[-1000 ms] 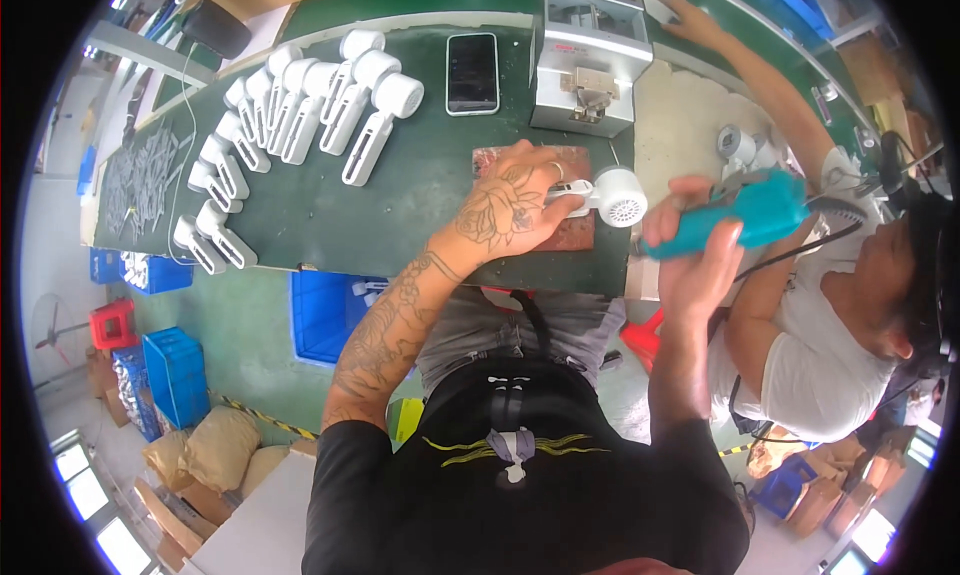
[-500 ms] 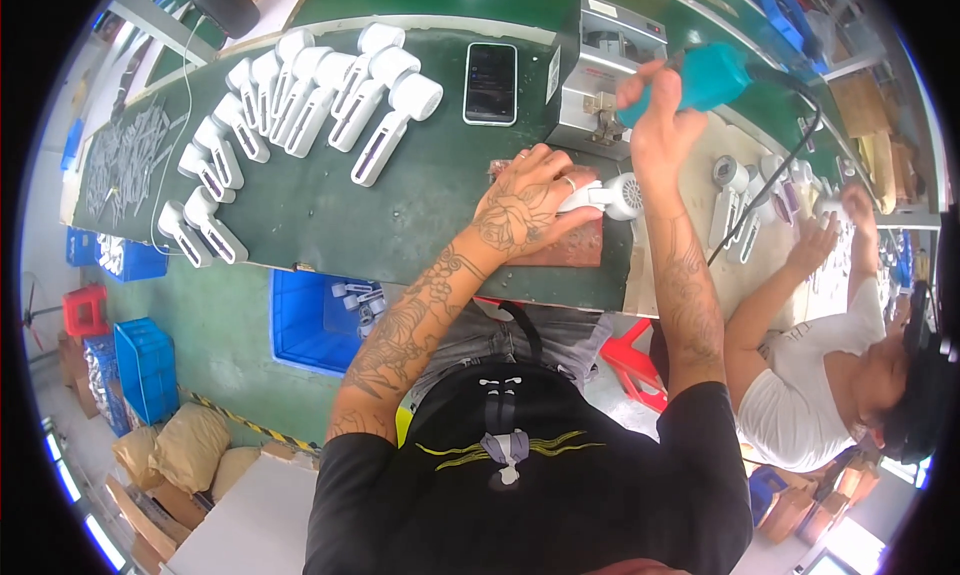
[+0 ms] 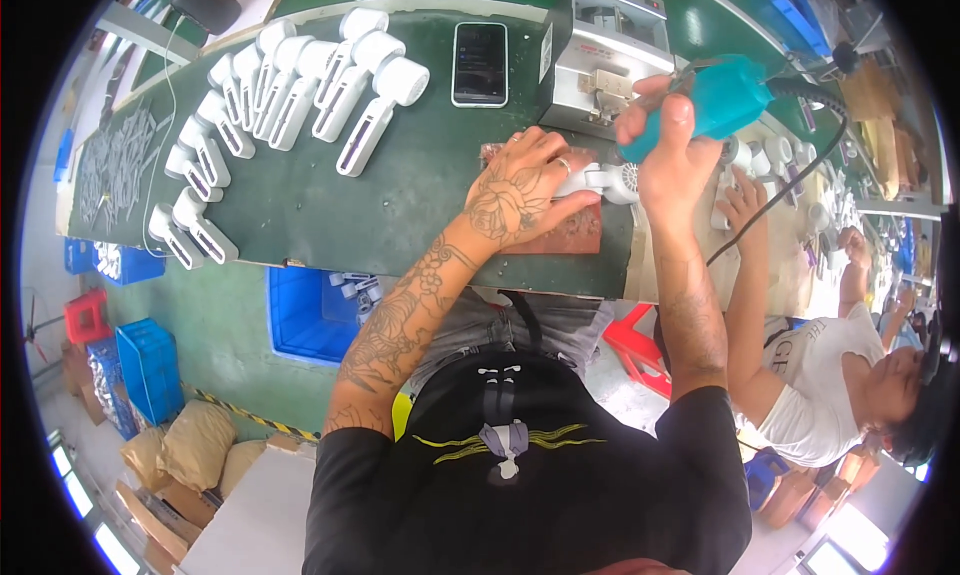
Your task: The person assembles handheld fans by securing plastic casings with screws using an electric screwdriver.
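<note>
two full hands: left [image 3: 520, 187] around white handheld fan [image 3: 618, 182]; right [image 3: 678, 165] around teal tool [image 3: 722, 97]

Hands [image 3: 522, 188] on white device [image 3: 602, 179], teal tool [image 3: 718, 100]

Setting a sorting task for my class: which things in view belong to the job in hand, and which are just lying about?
In the job:
teal corded tool, in the right hand
white device, in the left hand
red-brown pad beneath
probably the similar devices

Apparently lying about:
phone
brown sacks
</note>
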`<state>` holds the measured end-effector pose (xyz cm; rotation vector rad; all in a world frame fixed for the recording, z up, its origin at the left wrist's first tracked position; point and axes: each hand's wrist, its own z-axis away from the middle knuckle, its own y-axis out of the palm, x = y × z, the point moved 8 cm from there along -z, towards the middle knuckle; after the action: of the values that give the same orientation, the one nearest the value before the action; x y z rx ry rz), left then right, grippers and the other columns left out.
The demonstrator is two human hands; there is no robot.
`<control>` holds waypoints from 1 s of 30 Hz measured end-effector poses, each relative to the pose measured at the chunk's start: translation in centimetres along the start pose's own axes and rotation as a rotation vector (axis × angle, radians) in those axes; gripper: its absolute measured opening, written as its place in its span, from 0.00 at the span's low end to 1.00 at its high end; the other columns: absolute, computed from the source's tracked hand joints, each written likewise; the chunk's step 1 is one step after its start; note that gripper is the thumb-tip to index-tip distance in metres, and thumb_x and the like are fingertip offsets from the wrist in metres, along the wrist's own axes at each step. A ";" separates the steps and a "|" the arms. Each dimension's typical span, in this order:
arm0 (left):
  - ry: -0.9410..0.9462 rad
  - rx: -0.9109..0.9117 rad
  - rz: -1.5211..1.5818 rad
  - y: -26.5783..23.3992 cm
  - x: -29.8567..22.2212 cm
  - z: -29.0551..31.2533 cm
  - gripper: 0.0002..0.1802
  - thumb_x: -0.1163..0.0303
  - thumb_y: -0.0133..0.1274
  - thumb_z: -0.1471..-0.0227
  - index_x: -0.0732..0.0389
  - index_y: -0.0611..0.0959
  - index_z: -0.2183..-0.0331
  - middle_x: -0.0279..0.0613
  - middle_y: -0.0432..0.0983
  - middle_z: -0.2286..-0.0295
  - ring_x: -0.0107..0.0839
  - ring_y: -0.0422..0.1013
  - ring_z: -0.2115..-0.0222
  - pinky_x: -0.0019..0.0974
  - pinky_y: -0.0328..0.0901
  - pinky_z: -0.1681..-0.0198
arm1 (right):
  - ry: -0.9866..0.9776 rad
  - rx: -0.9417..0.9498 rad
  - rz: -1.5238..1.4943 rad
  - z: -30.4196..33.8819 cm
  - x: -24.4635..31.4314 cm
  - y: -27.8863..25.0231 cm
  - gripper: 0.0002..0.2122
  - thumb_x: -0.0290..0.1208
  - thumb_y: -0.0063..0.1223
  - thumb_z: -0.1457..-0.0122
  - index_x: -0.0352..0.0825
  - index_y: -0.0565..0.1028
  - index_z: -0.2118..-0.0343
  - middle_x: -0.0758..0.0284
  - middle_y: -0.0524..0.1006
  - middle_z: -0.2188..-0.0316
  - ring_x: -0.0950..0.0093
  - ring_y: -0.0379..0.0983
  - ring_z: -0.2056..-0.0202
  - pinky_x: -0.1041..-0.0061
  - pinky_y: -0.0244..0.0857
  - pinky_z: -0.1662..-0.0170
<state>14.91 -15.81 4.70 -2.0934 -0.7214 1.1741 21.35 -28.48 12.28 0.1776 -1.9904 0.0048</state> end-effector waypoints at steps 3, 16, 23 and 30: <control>0.006 -0.008 -0.004 -0.1 -0.1 0.1 0.25 0.50 0.60 0.47 0.49 0.84 0.50 0.37 0.72 0.64 0.39 0.69 0.58 0.44 0.68 0.53 | 0.025 -0.005 -0.030 0.4 -0.9 -0.2 0.18 0.42 0.53 0.32 0.27 0.75 0.61 0.69 0.75 0.78 0.79 0.72 0.78 0.79 0.65 0.75; 0.020 -0.004 0.008 0.1 -0.1 0.1 0.26 0.49 0.59 0.46 0.57 0.83 0.53 0.41 0.71 0.64 0.41 0.69 0.58 0.46 0.66 0.52 | 0.093 -0.046 -0.062 1.2 -2.9 -0.4 0.18 0.43 0.53 0.32 0.28 0.74 0.63 0.68 0.73 0.79 0.77 0.70 0.78 0.77 0.64 0.74; 0.018 0.019 0.012 0.1 -0.1 0.1 0.26 0.50 0.59 0.47 0.59 0.82 0.53 0.42 0.72 0.62 0.42 0.69 0.57 0.46 0.66 0.51 | 0.058 0.018 0.003 0.9 -2.9 -0.4 0.24 0.52 0.48 0.31 0.28 0.68 0.68 0.64 0.69 0.79 0.71 0.68 0.77 0.72 0.64 0.71; 0.030 -0.007 -0.015 -0.2 -0.3 0.2 0.26 0.50 0.58 0.45 0.53 0.82 0.49 0.38 0.70 0.64 0.40 0.69 0.59 0.46 0.67 0.55 | 0.129 -0.001 0.028 0.7 -2.6 -0.1 0.24 0.51 0.47 0.31 0.27 0.70 0.64 0.66 0.69 0.79 0.72 0.68 0.77 0.73 0.64 0.71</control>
<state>14.54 -15.80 4.92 -2.1029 -0.7274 1.1311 21.73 -28.35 9.64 0.1453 -1.8640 0.0322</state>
